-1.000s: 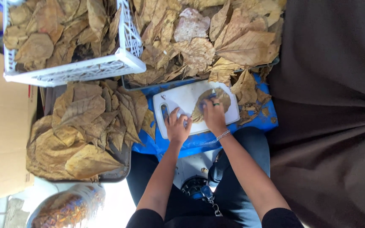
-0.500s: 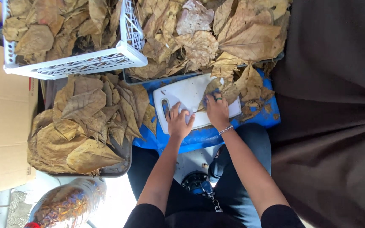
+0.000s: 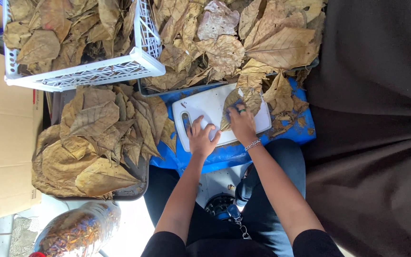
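1. One view, from the head: the left hand point(image 3: 200, 139) lies flat on the white board point(image 3: 205, 107), fingers spread, gripping nothing.
2. The right hand point(image 3: 241, 124) presses a dry brown leaf point(image 3: 236, 101) onto the board, fingers together on top of it.
3. I judge the leaf light, stiff and brittle, likely to crack; best held flat or by the stem end.
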